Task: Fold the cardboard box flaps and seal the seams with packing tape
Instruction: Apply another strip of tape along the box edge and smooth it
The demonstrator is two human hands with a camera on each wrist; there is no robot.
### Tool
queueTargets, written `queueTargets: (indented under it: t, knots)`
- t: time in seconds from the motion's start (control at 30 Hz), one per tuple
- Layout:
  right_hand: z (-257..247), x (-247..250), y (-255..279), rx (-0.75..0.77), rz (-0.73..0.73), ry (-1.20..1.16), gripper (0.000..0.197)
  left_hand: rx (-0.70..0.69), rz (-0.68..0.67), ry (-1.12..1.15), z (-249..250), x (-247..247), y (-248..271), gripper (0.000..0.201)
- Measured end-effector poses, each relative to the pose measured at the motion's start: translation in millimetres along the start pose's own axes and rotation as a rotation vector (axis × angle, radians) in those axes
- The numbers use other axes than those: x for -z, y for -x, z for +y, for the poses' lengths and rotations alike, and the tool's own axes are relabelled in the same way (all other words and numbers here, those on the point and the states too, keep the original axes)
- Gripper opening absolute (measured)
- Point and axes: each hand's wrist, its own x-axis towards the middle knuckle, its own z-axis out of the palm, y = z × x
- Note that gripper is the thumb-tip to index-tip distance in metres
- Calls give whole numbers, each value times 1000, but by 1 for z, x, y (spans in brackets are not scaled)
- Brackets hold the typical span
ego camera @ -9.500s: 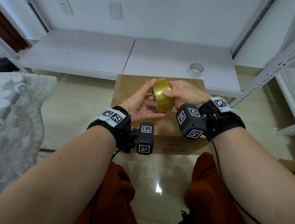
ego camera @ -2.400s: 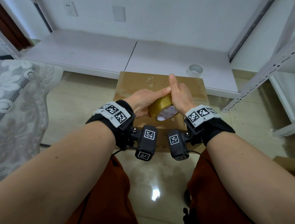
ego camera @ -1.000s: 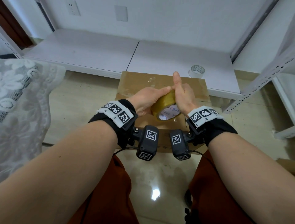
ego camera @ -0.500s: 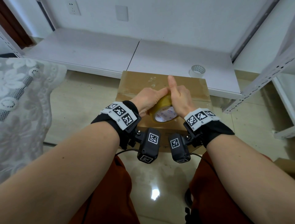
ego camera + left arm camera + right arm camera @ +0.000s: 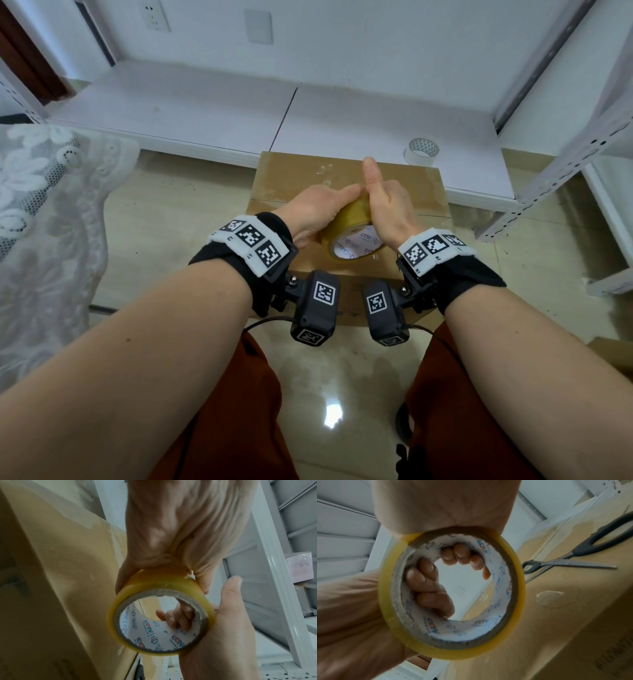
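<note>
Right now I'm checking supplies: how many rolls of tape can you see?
2. The yellowish packing tape roll is held by the left hand and right hand over the brown cardboard box; a white-cored clear tape roll sits on the white shelf board behind. Others may be hidden.

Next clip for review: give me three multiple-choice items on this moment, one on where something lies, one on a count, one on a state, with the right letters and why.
1. Where are the scissors?
A. on the cardboard box
B. on the white shelf
C. on the floor

2. How many tape rolls show in the head view?
A. one
B. two
C. three

3. How is the yellow tape roll held?
A. by one hand
B. by both hands
C. it lies free on the box

Answers:
1 A, the right wrist view shows them flat on the cardboard.
2 B, the yellow one plus a clear tape roll on the shelf.
3 B, the left hand and right hand grip it.
</note>
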Motion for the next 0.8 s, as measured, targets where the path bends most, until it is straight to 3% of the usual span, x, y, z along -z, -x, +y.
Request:
queueTargets:
  t: [0.3,0.4,0.47,0.57,0.67,0.8]
  knots:
    - [3,-5,-2,36,9,-10,71,7,90,-92,-3,-1,-3,60]
    - [5,-1,-3,25,13,27,65,52,21,9,-1,1,-4,57]
    - [7,2,-7,-19,-1,52,63,61,-125,70,2,6,-1,45]
    - [10,7,-12,-53,-48,142,53,51,-315,-45,1,14,3,19]
    - [10,9,-13,-17,-44,244,39,55,-269,-119,-2,18,0,8]
    - [3,11,-9,-21,-125,145,38,62,-228,-143,-4,21,-3,20]
